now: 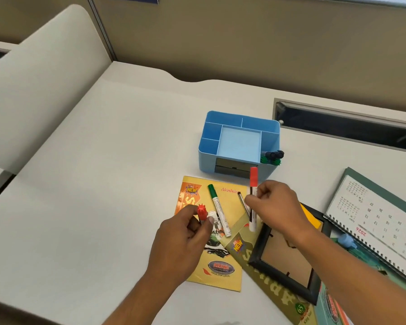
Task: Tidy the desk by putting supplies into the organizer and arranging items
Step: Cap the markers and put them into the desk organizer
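Blue organizer sits just beyond your fingertips, and as far as you can see it is mostly unfilled. Only the front corner pocket nearest your right hand holds anything, a cluster of dark and green ends too small to identify. Your right fingers pinch a red-capped marker around its white barrel, cap aimed at the organizer. Your left hand curls round a second red-ended piece; its body is buried in your palm, so you cannot tell whether it is a whole marker or something shorter. Between your two hands a green marker lies loose on the yellow notebook, and a thin black pen pokes out from under your right fingers, its lower half hidden. So I judge the job early: two items in hand, at least two more supplies to collect, and none of the arranging begun. Under and beyond your right wrist a black picture frame lies askew on a second notebook, with an orange pad and a desk calendar further out. A small blue object beside the calendar's spiral is blurred, and the stack past your right forearm runs out of view. The drawer slot in the organizer's front is dark; its contents do not show.
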The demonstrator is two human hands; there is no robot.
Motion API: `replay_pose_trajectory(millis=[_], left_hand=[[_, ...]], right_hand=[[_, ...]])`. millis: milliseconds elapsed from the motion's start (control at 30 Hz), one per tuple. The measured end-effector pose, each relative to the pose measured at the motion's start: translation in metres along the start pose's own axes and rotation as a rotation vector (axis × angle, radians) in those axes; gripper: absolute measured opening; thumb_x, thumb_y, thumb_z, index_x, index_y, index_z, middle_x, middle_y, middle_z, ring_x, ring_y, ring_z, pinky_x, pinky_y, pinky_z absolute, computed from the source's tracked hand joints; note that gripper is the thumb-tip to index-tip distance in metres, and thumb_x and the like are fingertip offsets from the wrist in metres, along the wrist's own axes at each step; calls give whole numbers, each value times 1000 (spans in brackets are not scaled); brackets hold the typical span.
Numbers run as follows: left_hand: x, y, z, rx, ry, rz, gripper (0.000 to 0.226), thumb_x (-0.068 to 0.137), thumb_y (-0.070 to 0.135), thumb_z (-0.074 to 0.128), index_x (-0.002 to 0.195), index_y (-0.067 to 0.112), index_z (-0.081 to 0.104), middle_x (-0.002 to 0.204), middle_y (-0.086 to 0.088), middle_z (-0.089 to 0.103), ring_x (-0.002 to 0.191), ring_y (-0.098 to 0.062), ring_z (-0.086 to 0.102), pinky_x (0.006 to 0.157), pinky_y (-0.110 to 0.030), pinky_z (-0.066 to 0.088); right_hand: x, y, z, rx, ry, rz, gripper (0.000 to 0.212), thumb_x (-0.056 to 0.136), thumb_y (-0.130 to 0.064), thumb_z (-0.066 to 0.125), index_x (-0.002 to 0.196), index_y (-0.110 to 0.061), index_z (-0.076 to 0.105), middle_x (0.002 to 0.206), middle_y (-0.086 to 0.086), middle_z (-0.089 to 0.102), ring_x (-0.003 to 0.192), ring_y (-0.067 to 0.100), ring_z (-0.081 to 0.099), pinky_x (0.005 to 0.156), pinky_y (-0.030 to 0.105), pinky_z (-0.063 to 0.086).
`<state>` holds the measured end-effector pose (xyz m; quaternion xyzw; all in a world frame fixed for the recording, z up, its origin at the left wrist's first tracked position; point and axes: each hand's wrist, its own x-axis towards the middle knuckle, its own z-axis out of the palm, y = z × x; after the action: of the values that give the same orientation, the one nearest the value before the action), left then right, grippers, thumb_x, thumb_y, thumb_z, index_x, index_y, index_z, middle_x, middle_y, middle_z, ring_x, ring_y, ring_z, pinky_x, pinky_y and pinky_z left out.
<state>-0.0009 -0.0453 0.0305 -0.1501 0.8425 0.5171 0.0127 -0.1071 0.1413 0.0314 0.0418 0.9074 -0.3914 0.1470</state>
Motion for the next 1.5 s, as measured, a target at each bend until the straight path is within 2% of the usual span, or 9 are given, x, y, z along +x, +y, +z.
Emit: replay_pose_trajectory(millis=[200,500,567,767,900,1000,1167,1367,1500], left_hand=[[17,39,-5,-149,16,158,14,87,42,59,94,33,67,70,4,68,66,-17,64,65,-48,56],[88,114,18,-55,-60,412,21,92,27,64,112,26,69,81,13,67,73,-9,64,70,-30,58],[107,118,33,12,-79,418,22,92,31,63,114,27,69,83,13,67,74,-6,64,71,-28,57],[148,112,69,121,-146,356,28,93,36,61,119,27,66,96,1,71,84,-14,67,82,-42,57],[159,107,79,157,-172,301,37,92,38,61,128,29,61,90,10,69,90,-16,67,84,-43,56],[158,104,80,196,-177,279,52,86,30,69,135,30,52,85,17,66,86,-14,66,84,-44,57],[149,89,72,192,-134,217,54,80,26,76,128,33,54,85,16,66,64,-1,64,70,-30,58],[120,53,52,151,-91,108,16,84,31,72,97,28,64,76,11,67,68,-4,64,66,-25,52],[92,18,45,176,-75,2,12,84,36,71,86,27,64,73,9,65,61,-9,61,63,-31,51]], right_hand=[[-15,-12,-42,168,110,-91,11,78,-15,70,84,-17,61,62,7,58,56,16,51,55,29,43],[5,-21,-83,183,394,-245,13,85,-16,69,92,-25,62,74,-5,67,72,14,68,62,28,56],[15,-18,-85,145,430,-261,12,85,-17,69,93,-24,62,75,-10,65,73,9,67,61,19,51],[37,-9,-83,134,464,-289,14,85,-17,71,95,-23,64,74,-19,60,67,-2,62,58,0,44],[48,-2,-78,121,442,-275,17,85,-17,72,100,-20,65,79,-12,63,71,1,63,58,2,47],[53,3,-74,90,387,-251,24,84,-19,73,107,-20,64,86,-9,66,72,5,65,61,14,52],[49,10,-70,50,293,-173,49,80,-9,73,122,-27,55,88,-12,69,68,7,65,65,25,55],[38,22,-66,69,317,-121,28,79,-11,72,100,-28,66,83,-18,68,62,4,62,61,21,50],[22,30,-55,122,296,-94,24,77,-10,69,90,-31,66,79,-18,69,62,2,61,63,24,51]])
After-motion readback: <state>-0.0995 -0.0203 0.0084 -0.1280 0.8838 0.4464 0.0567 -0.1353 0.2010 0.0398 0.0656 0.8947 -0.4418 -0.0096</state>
